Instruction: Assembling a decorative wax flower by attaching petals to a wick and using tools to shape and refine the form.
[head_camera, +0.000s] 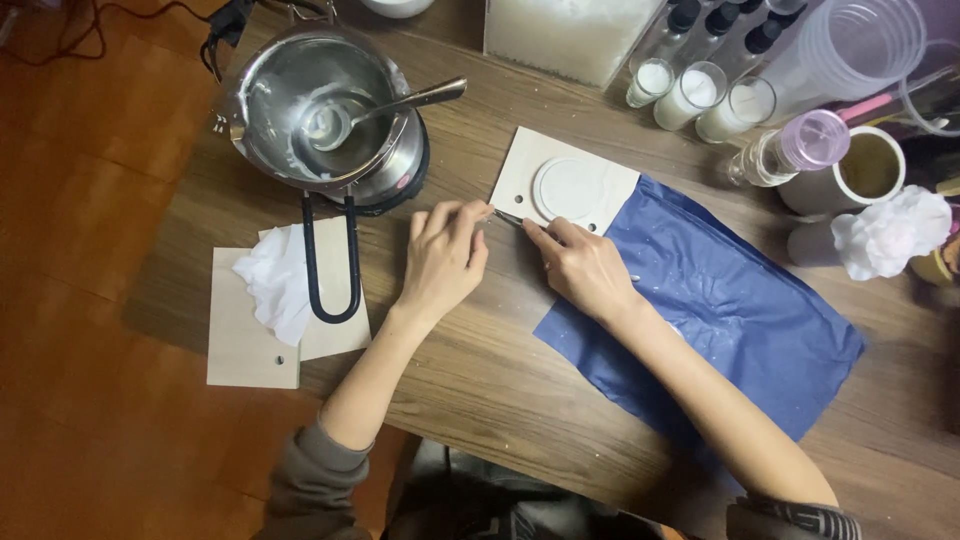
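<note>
Wooden table (480, 370) — left hand (442, 262) and right hand (580, 268) pinch thin tweezers (508, 218).

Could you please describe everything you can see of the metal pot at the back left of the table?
The metal pot is round and shiny steel, standing upright on a dark base near the table's back left edge. Its inside is smeared with white residue, with a small pool at the bottom. A metal spoon lies in it, bowl down, handle resting over the right rim. A dark looped handle reaches toward the person. Neither hand touches it.
</note>
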